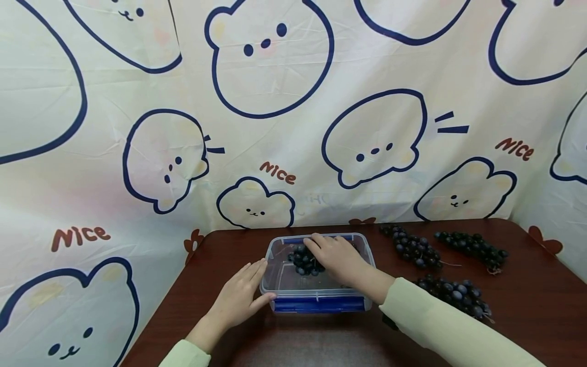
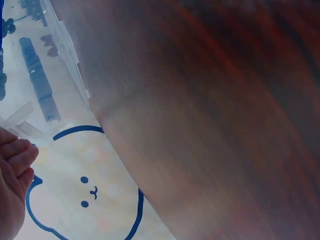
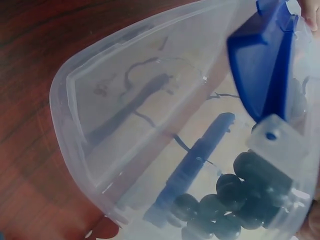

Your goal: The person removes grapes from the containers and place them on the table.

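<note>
A clear plastic box point(image 1: 293, 283) with blue latches sits on the dark wooden table, its inside in view from above. In it lies a bunch of dark grapes point(image 1: 304, 261), partly covered by my right hand point(image 1: 338, 259), whose bent fingers grip it from above; the thumb is hidden. My left hand point(image 1: 240, 295) rests against the box's left side with fingers fairly straight. In the left wrist view, only part of the left hand point(image 2: 15, 172) shows beside the clear wall. Through the box wall, the right wrist view shows the grapes point(image 3: 227, 205) and a blue latch point(image 3: 265, 60).
To the right of the box, on the table point(image 1: 348, 341), lie more dark grape bunches: one at the back point(image 1: 415, 247), one farther right point(image 1: 472, 247), and one nearer point(image 1: 458, 295) beside the right sleeve. A cartoon-printed cloth point(image 1: 312, 142) hangs behind the table.
</note>
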Action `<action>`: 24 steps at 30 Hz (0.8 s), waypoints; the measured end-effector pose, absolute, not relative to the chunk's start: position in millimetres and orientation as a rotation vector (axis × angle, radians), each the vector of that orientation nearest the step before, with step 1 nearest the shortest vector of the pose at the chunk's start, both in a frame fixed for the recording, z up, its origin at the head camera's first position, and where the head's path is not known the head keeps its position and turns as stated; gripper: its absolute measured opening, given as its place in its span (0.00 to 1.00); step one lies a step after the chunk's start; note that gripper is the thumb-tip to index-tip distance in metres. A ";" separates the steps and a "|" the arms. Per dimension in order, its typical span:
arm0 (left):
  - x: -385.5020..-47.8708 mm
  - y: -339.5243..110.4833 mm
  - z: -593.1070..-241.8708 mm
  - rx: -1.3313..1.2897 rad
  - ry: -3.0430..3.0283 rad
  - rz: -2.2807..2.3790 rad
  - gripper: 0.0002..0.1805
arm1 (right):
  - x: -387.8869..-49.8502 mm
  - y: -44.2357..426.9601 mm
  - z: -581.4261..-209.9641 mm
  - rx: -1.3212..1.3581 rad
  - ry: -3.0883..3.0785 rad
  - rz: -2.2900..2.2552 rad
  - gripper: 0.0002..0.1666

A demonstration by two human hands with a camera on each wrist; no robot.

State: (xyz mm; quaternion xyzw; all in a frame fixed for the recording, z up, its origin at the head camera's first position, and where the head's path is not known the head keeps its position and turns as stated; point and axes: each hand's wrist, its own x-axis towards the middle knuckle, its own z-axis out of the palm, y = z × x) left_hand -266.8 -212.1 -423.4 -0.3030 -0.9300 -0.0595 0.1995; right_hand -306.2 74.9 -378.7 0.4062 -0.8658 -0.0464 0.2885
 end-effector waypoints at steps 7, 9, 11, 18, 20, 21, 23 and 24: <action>-268.0 -212.5 -424.6 -0.857 -2.577 -0.162 0.42 | -302.4 78.4 -374.5 1.076 -2.233 -0.194 0.37; -268.3 -212.6 -425.1 -0.859 -2.566 -0.158 0.42 | -302.1 79.5 -374.1 1.072 -2.214 -0.197 0.36; -267.9 -212.2 -424.5 -0.862 -2.562 -0.163 0.42 | -302.1 80.8 -373.9 1.064 -2.189 -0.192 0.36; -268.2 -212.7 -425.5 -0.870 -2.532 -0.166 0.43 | -301.8 84.6 -372.1 1.023 -2.132 -0.181 0.32; -268.1 -212.7 -425.2 -0.870 -2.539 -0.168 0.43 | -301.7 85.4 -371.7 1.017 -2.118 -0.185 0.32; -268.0 -212.7 -425.1 -0.872 -2.544 -0.170 0.43 | -301.6 85.9 -371.5 1.016 -2.110 -0.185 0.32; -267.9 -212.6 -424.7 -0.872 -2.553 -0.169 0.43 | -301.2 87.0 -370.8 1.013 -2.092 -0.189 0.31; -267.7 -212.5 -424.4 -0.872 -2.557 -0.170 0.43 | -301.2 87.5 -370.3 1.010 -2.082 -0.193 0.31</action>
